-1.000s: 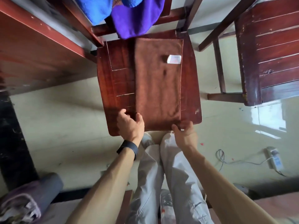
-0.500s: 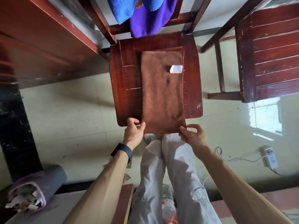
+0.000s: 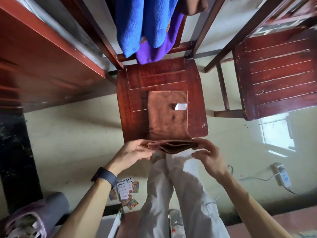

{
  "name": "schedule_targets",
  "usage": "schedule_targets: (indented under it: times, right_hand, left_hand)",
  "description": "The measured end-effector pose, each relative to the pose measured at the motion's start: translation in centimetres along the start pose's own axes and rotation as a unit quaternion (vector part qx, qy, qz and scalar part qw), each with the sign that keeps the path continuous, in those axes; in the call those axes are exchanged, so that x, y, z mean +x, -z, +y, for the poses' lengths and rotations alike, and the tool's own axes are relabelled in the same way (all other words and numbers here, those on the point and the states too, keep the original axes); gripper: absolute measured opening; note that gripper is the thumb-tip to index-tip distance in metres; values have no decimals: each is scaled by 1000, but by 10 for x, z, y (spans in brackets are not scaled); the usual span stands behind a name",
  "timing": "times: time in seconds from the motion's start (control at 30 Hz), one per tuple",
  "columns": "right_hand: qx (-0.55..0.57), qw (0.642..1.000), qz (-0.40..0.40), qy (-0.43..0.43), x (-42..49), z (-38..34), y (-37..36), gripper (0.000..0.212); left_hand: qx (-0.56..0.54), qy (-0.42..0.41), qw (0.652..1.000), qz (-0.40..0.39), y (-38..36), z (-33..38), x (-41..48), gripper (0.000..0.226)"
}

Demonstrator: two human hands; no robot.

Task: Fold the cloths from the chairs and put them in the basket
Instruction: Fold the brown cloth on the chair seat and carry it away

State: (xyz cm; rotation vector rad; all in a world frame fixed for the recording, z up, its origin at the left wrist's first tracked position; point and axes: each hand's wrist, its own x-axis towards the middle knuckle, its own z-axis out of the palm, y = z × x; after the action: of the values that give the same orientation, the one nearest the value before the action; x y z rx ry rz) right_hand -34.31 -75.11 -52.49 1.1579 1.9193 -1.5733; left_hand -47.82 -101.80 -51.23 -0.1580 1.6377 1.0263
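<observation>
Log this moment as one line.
step: folding brown cloth | place: chair seat | left hand: holds near edge | right hand: holds near edge

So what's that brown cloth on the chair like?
The brown cloth looks soft and fuzzy, like a towel, with a stitched edge and a small white label. It lies flat on the wooden chair seat, folded into layers. The left hand and right hand pinch its near end, lifted up.

You wear a dark band point(image 3: 104, 176) on your left wrist, a thin ring point(image 3: 137, 147) (on the left hand point(image 3: 132, 152)), and pale grey trousers point(image 3: 181, 194).
</observation>
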Motion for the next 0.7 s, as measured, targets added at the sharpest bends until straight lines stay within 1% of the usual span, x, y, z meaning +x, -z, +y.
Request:
schedule_targets:
  times: [0.03,0.07,0.1,0.13,0.2,0.23,0.37,0.47,0.6,0.7]
  right_hand:
    - [-35,999,10,31,9,-8,2,29]
    - [-52,997,27,57,20,-15,3,19]
    - [-64,993,53,79,32,-23,2,10]
    - [-73,989,76,100,44,-30,0,11]
    - [-70,986,95,117,72,-42,-5,33]
    - [-58,987,98,115,87,-48,-9,37]
    - [-75,985,127,88,148,-59,-27,28]
    - [-103,982,146,65,185,-59,-37,31]
    - [-151,973,161,61,215,-56,-45,43]
    - [-182,965,182,56,225,-56,-50,42]
  left_hand:
    - [56,-18,998,21,7,9,6,9]
    - [118,-39,990,62,13,17,14,12]
    - [169,-61,977,113,18,26,24,22]
    - [183,-79,969,148,22,33,34,27]
    - [130,-103,972,169,27,48,56,29]
    - [103,-103,974,175,28,54,69,30]
    - [84,-86,960,251,27,65,129,29]
    - [117,-66,942,308,24,64,172,38]
    - [162,-40,924,345,24,56,204,41]
    - [188,-31,913,359,24,53,213,45]
